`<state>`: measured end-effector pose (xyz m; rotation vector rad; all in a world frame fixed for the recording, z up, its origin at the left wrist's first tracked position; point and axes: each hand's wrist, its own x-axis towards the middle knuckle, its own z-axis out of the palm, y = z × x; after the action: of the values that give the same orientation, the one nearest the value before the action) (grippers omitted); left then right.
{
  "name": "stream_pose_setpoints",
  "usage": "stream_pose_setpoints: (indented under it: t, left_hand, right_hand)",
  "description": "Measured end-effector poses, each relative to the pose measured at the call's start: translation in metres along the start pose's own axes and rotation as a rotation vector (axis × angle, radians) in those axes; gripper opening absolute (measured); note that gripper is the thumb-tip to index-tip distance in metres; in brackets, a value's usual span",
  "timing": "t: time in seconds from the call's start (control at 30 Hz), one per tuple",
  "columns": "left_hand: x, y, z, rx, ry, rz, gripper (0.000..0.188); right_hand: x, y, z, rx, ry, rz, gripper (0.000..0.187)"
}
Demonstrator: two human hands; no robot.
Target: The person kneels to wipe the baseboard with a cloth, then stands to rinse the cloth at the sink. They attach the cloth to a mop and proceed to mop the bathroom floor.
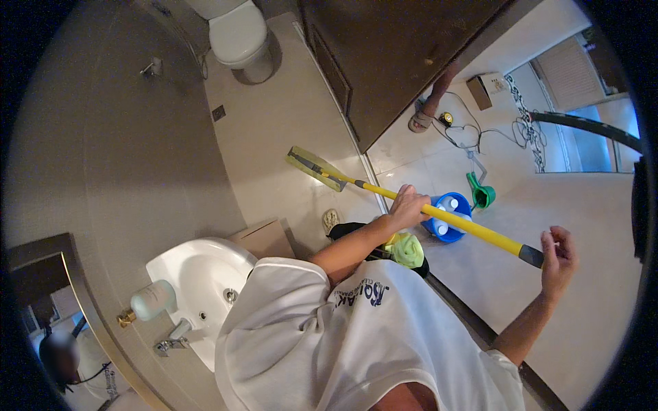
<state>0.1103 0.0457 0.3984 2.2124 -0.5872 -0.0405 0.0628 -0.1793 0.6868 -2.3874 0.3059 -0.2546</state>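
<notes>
My left hand (410,207) is wrapped round the yellow pole of a flat mop (473,228). The mop's head, with a yellow-green pad (306,157), lies on the bathroom floor to the far left. At the pole's dark end cap is my right hand (560,259), its thumb and fingers apart and raised. It seems to touch the cap without closing round it. Under the pole stands a blue bucket (439,235) with several white bottles inside. A lime-green cloth (408,251) sits close to my left forearm.
A white sink (164,257) with a soap bottle (152,300) is on the left, a cardboard box (264,241) beside it. The toilet (238,35) stands at the back. A brown door (391,61), green dipper (484,197), cables (473,140) and another person's foot (420,122) are beyond.
</notes>
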Motion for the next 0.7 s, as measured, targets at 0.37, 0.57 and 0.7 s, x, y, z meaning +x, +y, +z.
stream_pose_setpoints:
  t: [0.37,0.57,0.7]
  left_hand:
    - [-0.019,-0.007,-0.090,-0.047,-0.067,-0.177,0.013]
    - [-0.029,-0.044,-0.139,-0.017,0.259,-0.254,0.011]
    - [-0.045,-0.103,-0.166,0.002,0.413,-0.478,0.012]
  right_hand:
    - [-0.026,-0.083,0.065,1.095,-0.402,-0.493,0.023]
    - [-0.018,-0.135,0.113,1.237,-0.471,-0.574,0.022]
    - [-0.017,-0.155,0.191,1.034,-0.368,-0.653,0.022]
